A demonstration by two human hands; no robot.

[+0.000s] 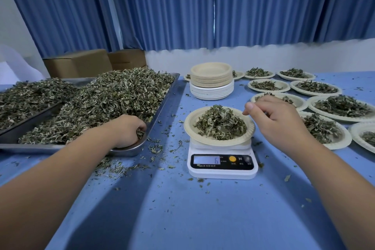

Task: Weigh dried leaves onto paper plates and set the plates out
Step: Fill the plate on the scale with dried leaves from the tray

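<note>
Worktop point(182, 209): one, covered in blue, carrying everything in front of you.
Trays: two metal ones on your left. The near tray point(129, 151) overlaps the far tray point(30, 119), and both are heaped with dried leaves point(113, 97).
Scale point(222, 170): one white digital scale at the centre. Its display shows a 6.
Plate on the scale point(189, 128): one white paper plate, sitting on the weighing pan with a mound of leaves on it.
Set-out plates point(251, 85): at least ten filled plates lie in rows on your right and behind the stack. Some are partly hidden.
Plate stack point(211, 93): one pile behind the scale, tan plates on top of white ones. They are too many to count.
Left hand point(127, 131): your grip is down in the near right corner of the near tray, fingers curled around a clump of leaves.
Right hand point(278, 122): it hovers just right of the plate on the scale and is not touching it. Your grip has thumb and forefinger pressed together and the other fingers curled. You cannot tell whether a scrap sits between them.
Boxes: two brown cardboard boxes point(79, 63) behind the trays.
Crumbs point(156, 148): loose leaf bits are scattered over the cloth, thickest between the near tray and the scale.
Curtains point(182, 6): blue pleated curtains hang across the back wall.
</note>
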